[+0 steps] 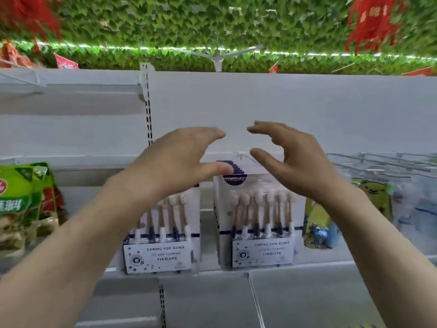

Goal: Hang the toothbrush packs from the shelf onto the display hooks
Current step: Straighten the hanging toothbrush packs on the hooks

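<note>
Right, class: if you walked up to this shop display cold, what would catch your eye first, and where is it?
Two bare hands, the left hand and right hand, raised open in the middle, holding nothing. Behind them hang two stacks of toothbrush packs, side by side. Above the white shelving, a wall of green leaves with red banners at the corners.

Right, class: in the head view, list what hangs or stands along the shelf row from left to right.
Green snack bags → left toothbrush pack → right stack of toothbrush packs → yellow bear-print pack. Both hands hover empty in front.
</note>
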### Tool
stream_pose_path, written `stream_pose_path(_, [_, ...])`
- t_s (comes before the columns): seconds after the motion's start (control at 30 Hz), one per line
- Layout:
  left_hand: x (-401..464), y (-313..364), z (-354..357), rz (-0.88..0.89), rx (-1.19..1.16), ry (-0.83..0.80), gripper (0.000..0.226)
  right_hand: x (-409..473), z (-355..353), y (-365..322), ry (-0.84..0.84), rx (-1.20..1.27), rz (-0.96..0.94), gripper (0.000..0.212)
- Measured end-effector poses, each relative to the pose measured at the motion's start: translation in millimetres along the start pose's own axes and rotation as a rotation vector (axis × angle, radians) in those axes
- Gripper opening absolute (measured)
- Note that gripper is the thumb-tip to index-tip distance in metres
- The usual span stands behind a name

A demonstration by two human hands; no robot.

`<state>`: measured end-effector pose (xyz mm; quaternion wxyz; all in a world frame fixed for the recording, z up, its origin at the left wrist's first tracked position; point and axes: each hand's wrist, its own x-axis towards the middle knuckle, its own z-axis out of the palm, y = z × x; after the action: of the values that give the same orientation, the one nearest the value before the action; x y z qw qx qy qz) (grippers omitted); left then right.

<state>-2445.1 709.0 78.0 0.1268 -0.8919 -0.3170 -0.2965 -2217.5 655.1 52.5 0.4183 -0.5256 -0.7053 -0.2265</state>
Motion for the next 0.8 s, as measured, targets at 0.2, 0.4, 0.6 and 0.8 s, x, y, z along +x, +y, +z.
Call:
stream_pose_path(0.2, [36.1,21.0,72.7,-0.08,-0.018,-0.205,0.081,-19.1,-22.4,64.8,-0.207,-0.104,0.138,0.05])
stream_pose_path(0.4, [47.9,27.6,92.3,-0.136,-0.054,-0.221,0.074,-18.3,4.4,88.0,-0.513,-0.128,0.042,0.06])
stream_pose_path(0.6, [48.4,25.0,99.4,-0.151,-0.105,-0.233,0.063,-19.3,12.5,98.9,-0.44,-0.03,0.011,0.049])
stream_pose_path(0.8, [49.6,20.3,106.6,-0.125,-0.116,-0.187,0.059,-17.7,18.1,102.7,-0.377,0.056,0.033,0.04])
